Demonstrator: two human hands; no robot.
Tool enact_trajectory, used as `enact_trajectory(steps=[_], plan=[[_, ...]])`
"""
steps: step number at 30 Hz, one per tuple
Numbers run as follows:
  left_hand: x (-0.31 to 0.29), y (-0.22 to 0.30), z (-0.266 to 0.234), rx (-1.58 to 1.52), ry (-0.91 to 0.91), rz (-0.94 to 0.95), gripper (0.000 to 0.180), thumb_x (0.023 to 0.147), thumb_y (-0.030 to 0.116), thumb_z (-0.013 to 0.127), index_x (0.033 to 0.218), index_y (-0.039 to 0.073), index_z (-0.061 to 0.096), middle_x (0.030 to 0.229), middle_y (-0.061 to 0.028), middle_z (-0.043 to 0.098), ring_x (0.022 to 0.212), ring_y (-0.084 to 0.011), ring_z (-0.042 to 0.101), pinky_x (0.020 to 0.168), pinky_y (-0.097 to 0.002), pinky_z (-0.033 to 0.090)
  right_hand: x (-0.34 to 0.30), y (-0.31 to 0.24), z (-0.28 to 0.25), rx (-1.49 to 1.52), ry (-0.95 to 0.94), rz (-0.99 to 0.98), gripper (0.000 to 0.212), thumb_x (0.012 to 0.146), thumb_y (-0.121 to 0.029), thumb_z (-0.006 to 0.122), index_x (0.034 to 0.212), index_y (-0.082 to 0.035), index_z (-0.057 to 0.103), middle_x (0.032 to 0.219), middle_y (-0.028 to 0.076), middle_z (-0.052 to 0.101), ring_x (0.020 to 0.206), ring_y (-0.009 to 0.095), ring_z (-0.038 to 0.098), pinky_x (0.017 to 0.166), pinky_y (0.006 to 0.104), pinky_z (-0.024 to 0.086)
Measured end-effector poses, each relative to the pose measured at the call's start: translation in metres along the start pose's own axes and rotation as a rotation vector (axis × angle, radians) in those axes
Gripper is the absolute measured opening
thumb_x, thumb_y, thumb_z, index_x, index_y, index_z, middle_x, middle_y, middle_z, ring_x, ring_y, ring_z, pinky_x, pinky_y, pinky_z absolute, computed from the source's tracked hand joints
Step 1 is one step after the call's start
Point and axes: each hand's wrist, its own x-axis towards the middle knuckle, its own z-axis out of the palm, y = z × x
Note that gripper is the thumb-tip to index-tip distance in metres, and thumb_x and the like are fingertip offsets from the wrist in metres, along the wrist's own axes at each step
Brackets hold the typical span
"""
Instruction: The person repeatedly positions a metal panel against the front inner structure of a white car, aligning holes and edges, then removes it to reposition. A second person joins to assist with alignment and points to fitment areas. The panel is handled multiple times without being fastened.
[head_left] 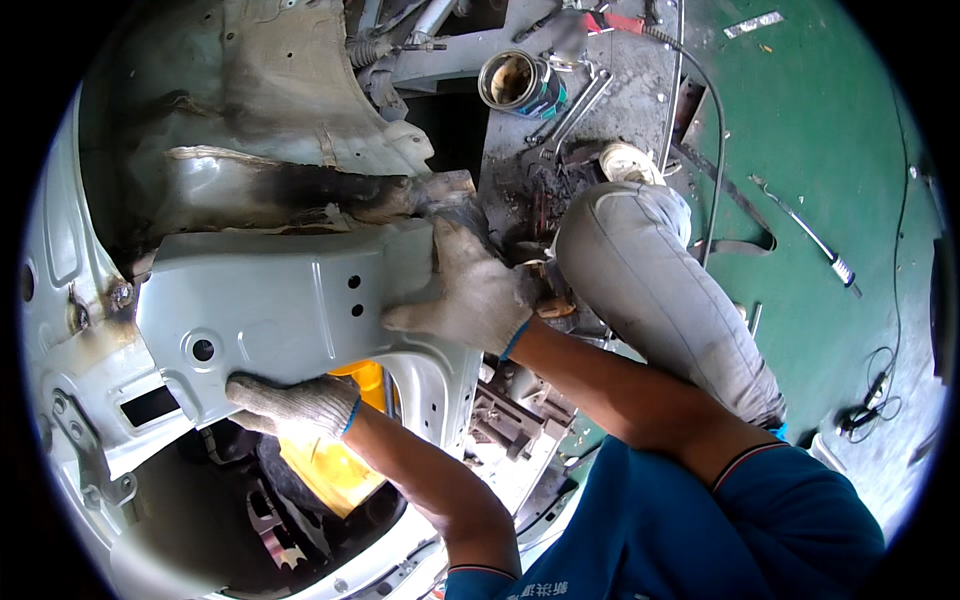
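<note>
the left hand (295,403), in a grey knitted work glove with a blue cuff, is closed over the lower edge of a pale grey sheet-metal panel (285,305), fingers curled under that edge and the thumb side on its face. the right hand (470,295), in the same kind of glove, lies flat and spread on the right end of the panel, fingers extended upward to the panel's upper right corner; it presses on the panel rather than closing around it. both bare forearms enter from the lower edge, out of a blue shirt (690,530).

the panel sits against the car body shell (70,300), just below a scorched, blackened box section (300,190) that runs left to right. the panel face carries two small holes near its right end and one larger round hole near its lower left corner. below the panel's lower edge, a yellow part (335,470) shows inside a dark opening in the shell.

just right of the right hand, the person's bent knee, in grey trousers (660,290), rests over the green floor (830,150).

beyond the knee, a dark metal plate (600,90) carries an open tin can (520,82) near its left edge, with spanners (572,110) just beside the can. a black cable (715,150) runs along the plate's right edge. a long slim tool (810,240) lies on the floor, well apart from the plate.
</note>
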Motion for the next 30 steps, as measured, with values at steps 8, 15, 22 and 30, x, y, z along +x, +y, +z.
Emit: enact_trajectory(steps=[8, 15, 22, 30], plan=[[0.002, -0.025, 0.003, -0.205, 0.085, -0.035, 0.07, 0.093, 0.034, 0.073, 0.149, -0.001, 0.05, 0.131, -0.0204, 0.063, 0.114, -0.0324, 0.068, 0.09, -0.046, 0.063, 0.006, 0.01, 0.016, 0.202, -0.059, 0.009, 0.106, 0.062, -0.034, 0.096, 0.147, 0.003, 0.044, 0.136, 0.024, 0.06, 0.128, 0.038, 0.06, 0.112, 0.0438, 0.047], [0.009, -0.017, -0.003, -0.243, -0.045, 0.073, 0.073, 0.092, 0.028, 0.076, 0.152, -0.002, 0.047, 0.137, -0.0193, 0.061, 0.113, -0.029, 0.065, 0.094, -0.0423, 0.06, 0.011, -0.005, -0.001, -0.256, -0.12, -0.088, 0.131, 0.063, -0.048, 0.093, 0.16, 0.009, 0.025, 0.155, 0.036, 0.043, 0.146, 0.045, 0.045, 0.121, 0.0438, 0.04], [0.007, -0.021, -0.004, -0.234, -0.003, 0.098, 0.077, 0.089, 0.031, 0.078, 0.152, -0.002, 0.049, 0.136, -0.0167, 0.06, 0.114, -0.0269, 0.064, 0.094, -0.0388, 0.058, 0.033, -0.042, -0.036, -0.832, -0.4, 0.062, 0.133, 0.065, -0.06, 0.088, 0.161, 0.009, 0.028, 0.16, 0.035, 0.04, 0.149, 0.046, 0.042, 0.121, 0.0457, 0.041], [0.015, -0.028, -0.007, -0.295, -0.084, 0.125, 0.073, 0.087, 0.021, 0.075, 0.151, -0.004, 0.049, 0.142, -0.0181, 0.058, 0.121, -0.0267, 0.061, 0.102, -0.0399, 0.054, 0.037, -0.066, -0.027, -0.49, -0.415, -0.436, 0.13, 0.065, -0.051, 0.094, 0.161, 0.005, 0.028, 0.16, 0.034, 0.04, 0.151, 0.046, 0.039, 0.125, 0.0465, 0.035]])
